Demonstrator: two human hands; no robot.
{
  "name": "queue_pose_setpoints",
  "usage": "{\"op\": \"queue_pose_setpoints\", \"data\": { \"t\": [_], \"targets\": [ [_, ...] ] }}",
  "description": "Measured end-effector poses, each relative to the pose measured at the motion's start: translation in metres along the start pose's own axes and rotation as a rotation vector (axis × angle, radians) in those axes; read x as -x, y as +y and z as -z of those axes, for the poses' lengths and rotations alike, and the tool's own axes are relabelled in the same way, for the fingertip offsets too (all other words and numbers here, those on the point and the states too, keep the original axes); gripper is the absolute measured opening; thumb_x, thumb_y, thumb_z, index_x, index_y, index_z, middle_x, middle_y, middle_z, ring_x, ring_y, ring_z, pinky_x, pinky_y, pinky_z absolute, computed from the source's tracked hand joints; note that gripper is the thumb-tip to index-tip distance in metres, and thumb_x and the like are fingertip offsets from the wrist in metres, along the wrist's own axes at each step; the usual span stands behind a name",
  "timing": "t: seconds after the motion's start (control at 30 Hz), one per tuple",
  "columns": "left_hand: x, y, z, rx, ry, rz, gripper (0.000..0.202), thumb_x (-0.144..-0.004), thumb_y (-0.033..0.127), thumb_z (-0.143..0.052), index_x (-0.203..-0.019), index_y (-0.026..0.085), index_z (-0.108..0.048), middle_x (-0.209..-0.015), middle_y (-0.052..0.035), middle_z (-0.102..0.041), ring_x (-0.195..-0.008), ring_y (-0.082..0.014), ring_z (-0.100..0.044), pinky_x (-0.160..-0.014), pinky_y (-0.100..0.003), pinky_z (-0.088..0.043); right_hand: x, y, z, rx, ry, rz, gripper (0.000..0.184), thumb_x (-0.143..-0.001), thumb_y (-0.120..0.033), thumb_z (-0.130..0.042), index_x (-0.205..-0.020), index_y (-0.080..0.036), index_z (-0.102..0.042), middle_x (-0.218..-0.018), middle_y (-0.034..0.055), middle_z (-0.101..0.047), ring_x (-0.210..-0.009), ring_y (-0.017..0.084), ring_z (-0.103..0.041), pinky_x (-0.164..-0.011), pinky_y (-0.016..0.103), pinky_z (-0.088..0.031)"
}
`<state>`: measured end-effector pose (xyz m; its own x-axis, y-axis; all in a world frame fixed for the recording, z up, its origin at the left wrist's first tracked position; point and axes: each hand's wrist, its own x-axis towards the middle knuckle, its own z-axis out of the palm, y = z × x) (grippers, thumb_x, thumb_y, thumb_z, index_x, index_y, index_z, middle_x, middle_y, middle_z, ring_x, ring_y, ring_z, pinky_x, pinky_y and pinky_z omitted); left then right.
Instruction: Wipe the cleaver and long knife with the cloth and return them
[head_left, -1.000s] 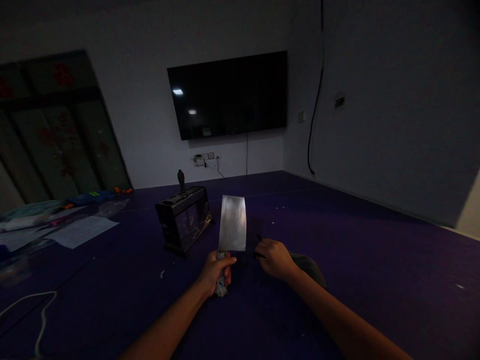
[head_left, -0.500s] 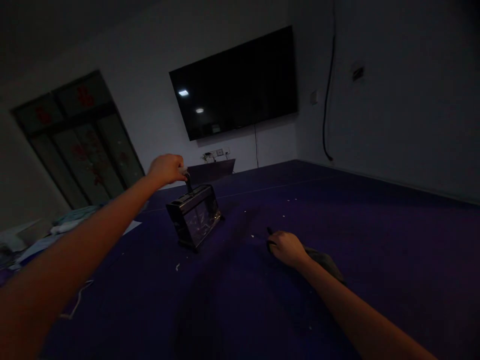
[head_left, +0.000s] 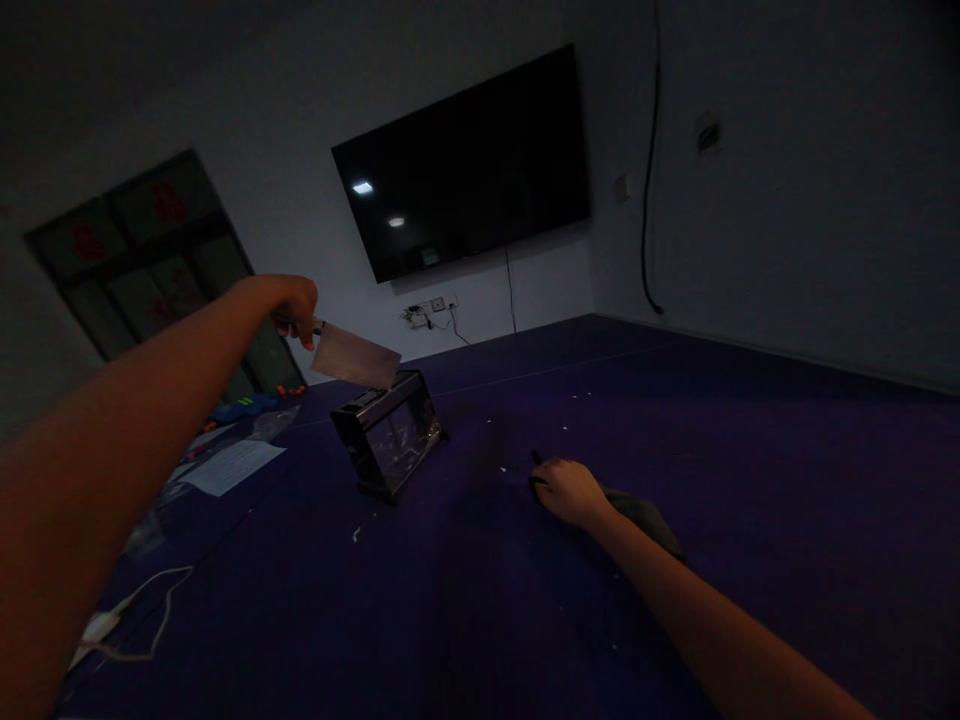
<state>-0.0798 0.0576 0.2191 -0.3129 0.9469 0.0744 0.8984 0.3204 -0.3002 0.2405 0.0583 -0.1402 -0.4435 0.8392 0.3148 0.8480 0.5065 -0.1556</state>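
Steel cleaver (head_left: 354, 357) slants above black holder (head_left: 397, 440), its corner near the top, contact unclear; left hand (head_left: 295, 308) clenches it, right hand (head_left: 570, 490) grasps something dark (head_left: 536, 488); a wrist slip could topple the holder

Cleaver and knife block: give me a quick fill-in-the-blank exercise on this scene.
The left hand grips the cleaver by its ____.
The cleaver's far end is at the knife block's ____.
In the picture, the paper lies to the ____ of the knife block.
The television hangs on the ____.

Handle; top; left; wall.
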Motion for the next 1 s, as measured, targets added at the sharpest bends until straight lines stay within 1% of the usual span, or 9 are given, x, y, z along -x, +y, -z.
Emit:
{"op": "queue_pose_setpoints", "data": {
  "t": [0.13, 0.27, 0.47, 0.57, 0.67, 0.73, 0.83, 0.9, 1.0],
  "targets": [
    [-0.003, 0.001, -0.005, 0.013, -0.012, -0.001, 0.034, -0.041, 0.026, -0.083, -0.05, 0.009, -0.055, -0.046, -0.002, -0.057, -0.05, -0.013, -0.053, -0.053, -0.027, -0.045, -0.001, 0.0, 0.0, 0.006, -0.001, 0.007, 0.023, -0.074, -0.017, -0.042, -0.077, -0.018, -0.065, -0.086, 0.0084, -0.067, -0.08, 0.019, -0.062, -0.064, 0.024, -0.038],
    [-0.007, -0.002, -0.008, 0.0, -0.02, -0.019, 0.031, -0.042, 0.024, -0.082, -0.05, 0.009, -0.055, -0.049, -0.0035, -0.058, -0.052, -0.0133, -0.053, -0.056, -0.028, -0.045, 0.0, 0.0, -0.002, 0.007, 0.009, 0.009, 0.025, -0.075, -0.017, -0.04, -0.078, -0.018, -0.065, -0.088, 0.0089, -0.067, -0.082, 0.02, -0.062, -0.067, 0.025, -0.038],
    [-0.011, -0.002, -0.008, -0.103, 0.017, -0.08, 0.036, -0.041, 0.029, -0.081, -0.065, 0.01, -0.061, -0.059, -0.0039, -0.062, -0.067, -0.0184, -0.057, -0.066, -0.03, -0.042, 0.0, 0.0, -0.002, -0.001, 0.003, 0.008, 0.025, -0.075, -0.017, -0.04, -0.078, -0.018, -0.065, -0.088, 0.0086, -0.067, -0.081, 0.019, -0.062, -0.067, 0.025, -0.039],
    [-0.011, 0.002, -0.008, -0.218, 0.144, -0.137, 0.042, -0.043, 0.032, -0.08, -0.076, 0.013, -0.064, -0.067, -0.004, -0.064, -0.078, -0.0217, -0.057, -0.072, -0.031, -0.039, 0.0, 0.0, -0.001, -0.001, -0.004, 0.004, 0.025, -0.076, -0.017, -0.04, -0.078, -0.018, -0.065, -0.087, 0.0086, -0.067, -0.081, 0.019, -0.062, -0.066, 0.024, -0.039],
    [-0.013, 0.009, -0.012, -0.379, 0.328, -0.245, 0.036, -0.05, 0.028, -0.075, -0.082, 0.016, -0.066, -0.077, -0.0029, -0.066, -0.08, -0.0189, -0.055, -0.078, -0.032, -0.036, 0.0, 0.0, -0.001, -0.001, -0.005, -0.002, 0.025, -0.076, -0.017, -0.041, -0.079, -0.017, -0.065, -0.087, 0.0089, -0.067, -0.082, 0.019, -0.062, -0.067, 0.024, -0.039],
    [-0.017, 0.014, -0.016, -0.46, 0.439, -0.308, 0.031, -0.05, 0.024, -0.074, -0.08, 0.018, -0.066, -0.078, -0.0007, -0.066, -0.082, -0.0164, -0.054, -0.087, -0.035, -0.032, 0.0, -0.001, 0.0, -0.001, -0.003, -0.002, 0.025, -0.075, -0.016, -0.041, -0.078, -0.017, -0.065, -0.086, 0.009, -0.067, -0.081, 0.019, -0.062, -0.068, 0.025, -0.039],
    [-0.027, 0.024, -0.023, -0.531, 0.593, -0.378, 0.023, -0.047, 0.018, -0.075, -0.068, 0.019, -0.065, -0.073, 0.0015, -0.065, -0.088, -0.0156, -0.051, -0.1, -0.041, -0.016, 0.001, -0.001, 0.001, 0.0, 0.001, -0.001, 0.025, -0.075, -0.016, -0.04, -0.077, -0.017, -0.065, -0.086, 0.009, -0.068, -0.081, 0.019, -0.062, -0.069, 0.025, -0.039],
    [-0.035, 0.033, -0.026, -0.552, 0.645, -0.428, 0.017, -0.049, 0.014, -0.073, -0.062, 0.018, -0.064, -0.07, 0.0009, -0.065, -0.092, -0.0166, -0.049, -0.103, -0.043, -0.007, 0.001, -0.002, 0.002, -0.001, 0.0, -0.002, 0.024, -0.075, -0.016, -0.041, -0.077, -0.018, -0.065, -0.086, 0.0088, -0.068, -0.081, 0.019, -0.062, -0.068, 0.025, -0.039],
    [-0.044, 0.046, -0.031, -0.601, 0.675, -0.486, 0.007, -0.06, 0.01, -0.065, -0.064, 0.016, -0.064, -0.072, -0.0021, -0.066, -0.096, -0.0193, -0.049, -0.104, -0.046, -0.003, 0.001, -0.002, 0.002, -0.001, -0.003, -0.003, 0.023, -0.075, -0.017, -0.042, -0.076, -0.018, -0.065, -0.086, 0.0083, -0.068, -0.08, 0.019, -0.063, -0.067, 0.024, -0.04]
  ]
}}
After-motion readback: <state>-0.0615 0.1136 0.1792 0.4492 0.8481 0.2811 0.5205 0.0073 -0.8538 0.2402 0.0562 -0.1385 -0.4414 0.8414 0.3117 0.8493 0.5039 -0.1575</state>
